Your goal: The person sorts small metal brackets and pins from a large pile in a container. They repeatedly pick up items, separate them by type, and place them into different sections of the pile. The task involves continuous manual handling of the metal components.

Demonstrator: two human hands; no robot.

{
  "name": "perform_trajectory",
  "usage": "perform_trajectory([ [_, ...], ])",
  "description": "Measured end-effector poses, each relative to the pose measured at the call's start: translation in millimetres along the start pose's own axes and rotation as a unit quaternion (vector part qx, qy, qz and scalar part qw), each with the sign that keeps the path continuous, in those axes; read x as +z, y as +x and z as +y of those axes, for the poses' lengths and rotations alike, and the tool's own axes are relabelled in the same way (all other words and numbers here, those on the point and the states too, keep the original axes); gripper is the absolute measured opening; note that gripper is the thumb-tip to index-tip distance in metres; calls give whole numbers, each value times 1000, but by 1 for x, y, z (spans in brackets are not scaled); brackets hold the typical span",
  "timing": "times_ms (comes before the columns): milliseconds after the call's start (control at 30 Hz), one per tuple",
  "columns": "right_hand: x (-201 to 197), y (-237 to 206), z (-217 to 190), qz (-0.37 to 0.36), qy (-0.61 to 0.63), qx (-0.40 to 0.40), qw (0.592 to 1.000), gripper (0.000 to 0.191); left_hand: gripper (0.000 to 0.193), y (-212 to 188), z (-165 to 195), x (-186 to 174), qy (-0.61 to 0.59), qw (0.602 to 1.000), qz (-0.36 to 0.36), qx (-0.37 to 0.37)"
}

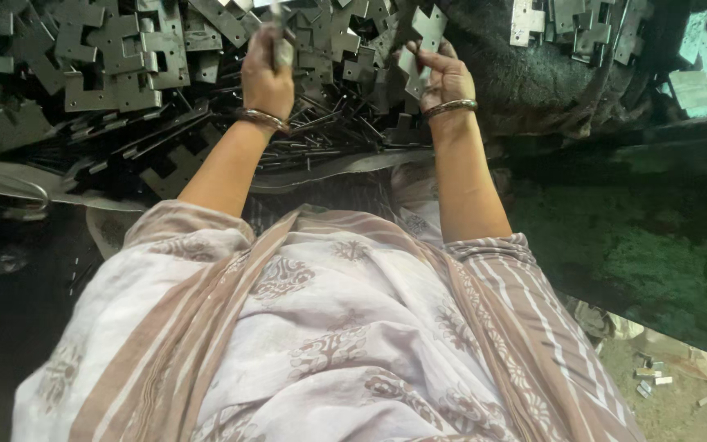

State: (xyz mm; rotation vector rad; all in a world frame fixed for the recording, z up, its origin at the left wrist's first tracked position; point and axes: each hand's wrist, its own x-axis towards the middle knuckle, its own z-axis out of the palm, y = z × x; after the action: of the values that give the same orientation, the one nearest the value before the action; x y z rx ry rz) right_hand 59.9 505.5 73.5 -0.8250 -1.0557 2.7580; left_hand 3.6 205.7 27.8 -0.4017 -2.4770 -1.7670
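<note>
Your left hand [267, 78] was raised over the heap of metal plates [116, 57], and its fingers were closed tightly around a narrow metal piece [278, 41] that stood almost upright in the fist. The piece looked blurred, so its exact shape could not be told. Your right hand [445, 78] was a little to the side, well apart from the left one, and its fingers and thumb were clamped on a flat notched plate [419, 37], which it held tilted above the heap. Each of your wrists carried a metal bangle [262, 119].

Under both hands lay a bundle of thin dark rods [321, 135], spread across the near edge of the heap. Another small group of plates [574, 24] lay further to the right, behind a dark, rough surface [501, 57]. Your striped and printed light cloth [329, 327] filled the lower part of the view. A few small bits of metal [652, 381] lay on the ground at the lower right.
</note>
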Motion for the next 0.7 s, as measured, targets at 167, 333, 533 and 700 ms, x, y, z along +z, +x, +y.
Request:
perform_trajectory([
  [167,37,-20,22,-200,-348,-211,891,65,45,-11,13,2,-632,742,-61,-217],
  [333,57,-49,69,-310,-630,-310,641,70,36,-27,27,44,-661,687,-29,-301],
  [533,48,-44,46,-223,-373,-170,885,59,59,13,27,27,-20,988,-116,-104],
  [700,33,-33,-6,-147,-61,-42,986,50,67,34,-3,-34,552,832,-48,38],
])
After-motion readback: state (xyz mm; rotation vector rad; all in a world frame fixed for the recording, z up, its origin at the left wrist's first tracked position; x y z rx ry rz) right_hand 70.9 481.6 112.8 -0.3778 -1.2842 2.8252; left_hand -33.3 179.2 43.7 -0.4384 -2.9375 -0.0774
